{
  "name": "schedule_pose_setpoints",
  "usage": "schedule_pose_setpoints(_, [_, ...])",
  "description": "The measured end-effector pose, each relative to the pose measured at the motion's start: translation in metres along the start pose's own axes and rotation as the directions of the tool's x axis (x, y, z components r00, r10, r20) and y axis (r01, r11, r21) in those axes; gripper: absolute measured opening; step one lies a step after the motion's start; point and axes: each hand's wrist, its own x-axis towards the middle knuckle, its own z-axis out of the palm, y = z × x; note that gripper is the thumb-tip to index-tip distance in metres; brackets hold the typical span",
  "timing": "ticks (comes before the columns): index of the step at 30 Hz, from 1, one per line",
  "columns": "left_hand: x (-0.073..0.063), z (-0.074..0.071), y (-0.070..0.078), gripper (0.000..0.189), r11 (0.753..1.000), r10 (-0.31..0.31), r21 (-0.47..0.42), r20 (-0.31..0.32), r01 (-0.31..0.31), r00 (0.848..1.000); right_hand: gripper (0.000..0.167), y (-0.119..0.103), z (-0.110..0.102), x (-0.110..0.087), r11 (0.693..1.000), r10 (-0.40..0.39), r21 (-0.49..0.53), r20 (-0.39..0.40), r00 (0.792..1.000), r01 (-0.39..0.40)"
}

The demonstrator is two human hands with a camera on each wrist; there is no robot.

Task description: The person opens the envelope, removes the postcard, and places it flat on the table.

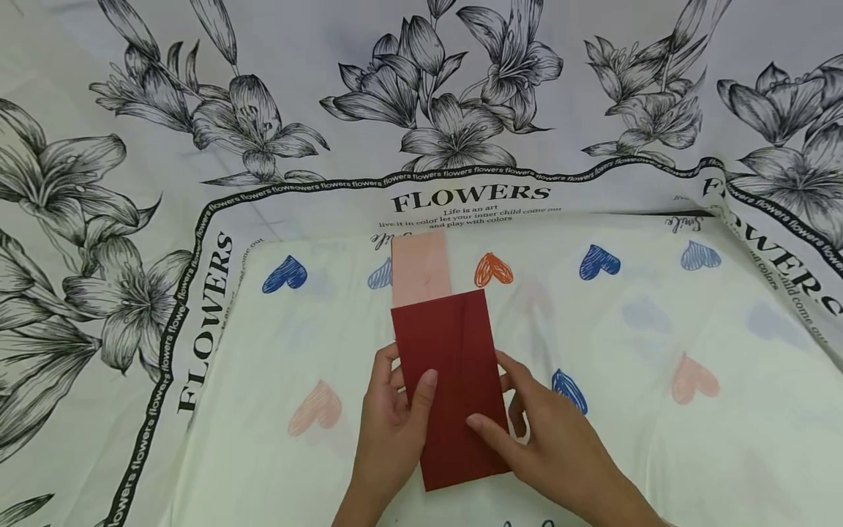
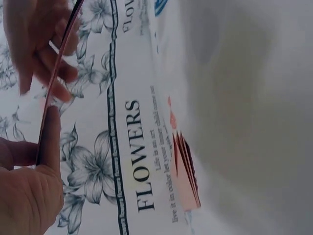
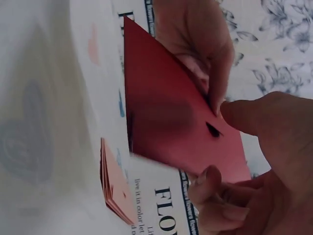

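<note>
We see heart-print cloth (image 1: 737,454) below the fingers, flower-print fabric (image 1: 283,44) beyond. Pink stack (image 1: 421,271) sits past the fingertips (red card (image 1: 454,344) overlaps it in head view). Left hand (image 1: 391,424) and right hand (image 1: 546,432) pinch the card's edges, thumbs in front.

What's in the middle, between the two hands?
The red paper. The head view shows it between the left hand and the right hand, with both hands holding it.
</note>
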Motion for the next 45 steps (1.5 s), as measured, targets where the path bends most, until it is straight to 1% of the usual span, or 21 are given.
schedule_pose_setpoints(2, [-0.003, 0.005, -0.001, 0.043, 1.0, 0.007, 0.003, -0.011, -0.007, 1.0, 0.091, -0.002, 0.005, 0.0, 0.999, 0.019, -0.048, -0.044, 0.999, -0.021])
schedule_pose_setpoints(4, [-0.005, 0.008, -0.001, 0.043, 1.0, 0.009, 0.007, -0.017, -0.009, 1.0, 0.095, -0.004, 0.009, 0.001, 0.997, 0.013, -0.078, -0.068, 0.998, -0.018])
schedule_pose_setpoints(6, [-0.007, 0.009, -0.001, 0.043, 1.0, 0.013, 0.005, -0.013, -0.013, 1.0, 0.096, -0.004, 0.012, 0.001, 0.995, 0.004, -0.1, -0.083, 0.997, -0.012])
schedule_pose_setpoints(9, [-0.008, 0.01, -0.001, 0.043, 1.0, 0.016, 0.006, -0.001, -0.016, 1.0, 0.09, -0.003, 0.014, 0.001, 0.996, -0.013, -0.094, -0.091, 0.996, 0.005])
schedule_pose_setpoints(13, [-0.008, 0.008, 0.0, 0.042, 1.0, 0.017, 0.008, 0.006, -0.017, 1.0, 0.083, -0.001, 0.013, 0.001, 0.997, -0.054, -0.068, -0.096, 0.994, 0.048])
schedule_pose_setpoints(17, [-0.008, 0.006, 0.0, 0.042, 1.0, 0.011, 0.009, 0.011, -0.012, 1.0, 0.079, 0.001, 0.012, 0.0, 0.994, -0.102, -0.031, -0.094, 0.99, 0.1])
schedule_pose_setpoints(19, [-0.008, 0.005, 0.001, 0.042, 1.0, 0.01, 0.012, 0.009, -0.01, 1.0, 0.079, 0.002, 0.01, -0.001, 0.992, -0.122, -0.001, -0.086, 0.989, 0.122])
schedule_pose_setpoints(23, [-0.008, 0.003, 0.001, 0.043, 1.0, 0.008, 0.013, 0.006, -0.008, 1.0, 0.079, 0.003, 0.008, -0.001, 0.989, -0.141, 0.039, -0.058, 0.988, 0.143])
schedule_pose_setpoints(27, [-0.008, 0.0, 0.001, 0.043, 1.0, -0.003, -0.022, 0.013, 0.004, 1.0, 0.079, 0.007, 0.005, -0.001, 0.982, -0.163, 0.091, -0.026, 0.986, 0.165])
schedule_pose_setpoints(31, [-0.007, -0.004, 0.001, 0.042, 0.998, -0.025, -0.064, 0.019, 0.027, 0.999, 0.077, 0.014, -0.002, -0.003, 0.966, -0.208, 0.156, -0.003, 0.978, 0.206])
schedule_pose_setpoints(35, [-0.006, -0.007, 0.001, 0.04, 0.995, -0.038, -0.091, 0.031, 0.041, 0.999, 0.076, 0.017, -0.008, -0.005, 0.956, -0.223, 0.196, 0.01, 0.975, 0.217])
schedule_pose_setpoints(38, [-0.005, -0.008, 0.0, 0.04, 0.994, -0.028, -0.101, 0.038, 0.032, 0.999, 0.075, 0.017, -0.009, -0.006, 0.954, -0.223, 0.208, 0.005, 0.975, 0.217])
schedule_pose_setpoints(41, [-0.006, -0.009, -0.001, 0.041, 0.994, -0.02, -0.106, 0.04, 0.024, 0.999, 0.074, 0.017, -0.009, -0.007, 0.946, -0.255, 0.2, -0.024, 0.967, 0.254])
schedule_pose_setpoints(44, [-0.007, -0.011, 0.0, 0.04, 0.994, -0.021, -0.108, 0.031, 0.025, 0.999, 0.074, 0.019, -0.01, -0.007, 0.933, -0.297, 0.188, -0.075, 0.952, 0.306])
schedule_pose_setpoints(45, [-0.007, -0.012, 0.0, 0.04, 0.994, -0.021, -0.106, 0.026, 0.024, 0.999, 0.074, 0.02, -0.011, -0.007, 0.926, -0.317, 0.181, -0.1, 0.943, 0.33])
